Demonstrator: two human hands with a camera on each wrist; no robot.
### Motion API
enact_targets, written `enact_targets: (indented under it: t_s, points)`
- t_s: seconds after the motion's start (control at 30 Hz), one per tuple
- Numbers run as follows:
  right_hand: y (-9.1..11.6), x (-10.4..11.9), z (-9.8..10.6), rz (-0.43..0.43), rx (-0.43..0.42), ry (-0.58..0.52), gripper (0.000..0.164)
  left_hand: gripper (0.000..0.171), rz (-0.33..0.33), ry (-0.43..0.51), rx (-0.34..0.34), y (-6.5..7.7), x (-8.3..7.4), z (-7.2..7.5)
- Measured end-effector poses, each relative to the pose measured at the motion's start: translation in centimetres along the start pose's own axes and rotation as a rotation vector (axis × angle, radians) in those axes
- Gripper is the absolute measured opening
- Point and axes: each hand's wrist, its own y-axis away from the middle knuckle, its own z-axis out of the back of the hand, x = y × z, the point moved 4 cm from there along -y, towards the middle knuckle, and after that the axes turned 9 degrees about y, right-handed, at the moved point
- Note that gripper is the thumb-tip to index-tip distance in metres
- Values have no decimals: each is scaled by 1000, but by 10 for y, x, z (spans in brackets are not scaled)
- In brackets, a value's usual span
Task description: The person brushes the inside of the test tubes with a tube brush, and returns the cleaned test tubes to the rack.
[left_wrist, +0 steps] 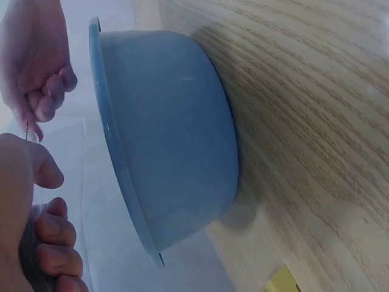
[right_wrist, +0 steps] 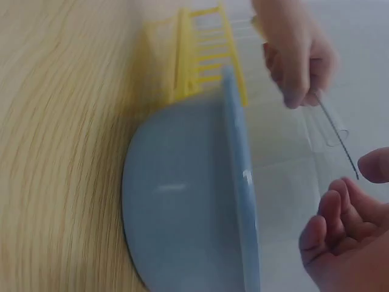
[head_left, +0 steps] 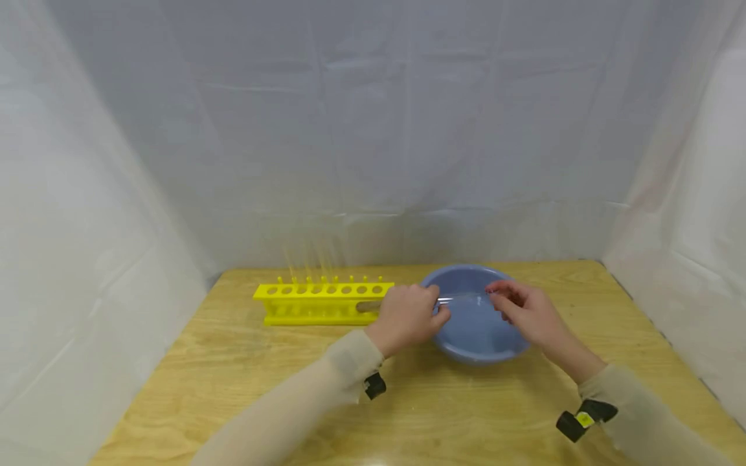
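Observation:
My left hand [head_left: 408, 314] grips a clear glass test tube [right_wrist: 342, 135] lying almost level over the blue basin [head_left: 478, 336]. Inside the tube, dark bristles of a test tube brush [left_wrist: 37, 258] show beside the left fingers in the left wrist view. The brush's thin twisted wire [right_wrist: 340, 143] sticks out of the tube's open mouth. At the wire's end, my right hand [head_left: 527, 314] pinches it between thumb and fingertips. The tube's other end points left, toward the yellow rack [head_left: 323, 320]; its middle is hidden in the left hand.
Several thin clear tubes [head_left: 323, 255] stand up at the back pegs of the yellow rack, left of the basin. Beneath everything is a wooden table [head_left: 466, 414]. White sheeting [head_left: 373, 142] closes off the back and both sides.

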Motion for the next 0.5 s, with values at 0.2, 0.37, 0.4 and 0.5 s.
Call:
enact_targets:
  t_s: [0.2, 0.37, 0.4, 0.5]
  points:
    - [5, 9, 0, 324, -215, 273, 14, 30, 9, 25, 7, -1, 2, -1]
    - [7, 12, 1, 514, -296, 375, 20, 31, 15, 35, -7, 0, 3, 1]
    - [7, 12, 2, 549, -307, 397, 21, 31, 14, 43, -9, 0, 3, 2]
    - [8, 13, 3, 643, -340, 459, 16, 32, 5, 67, -7, -1, 2, 3]
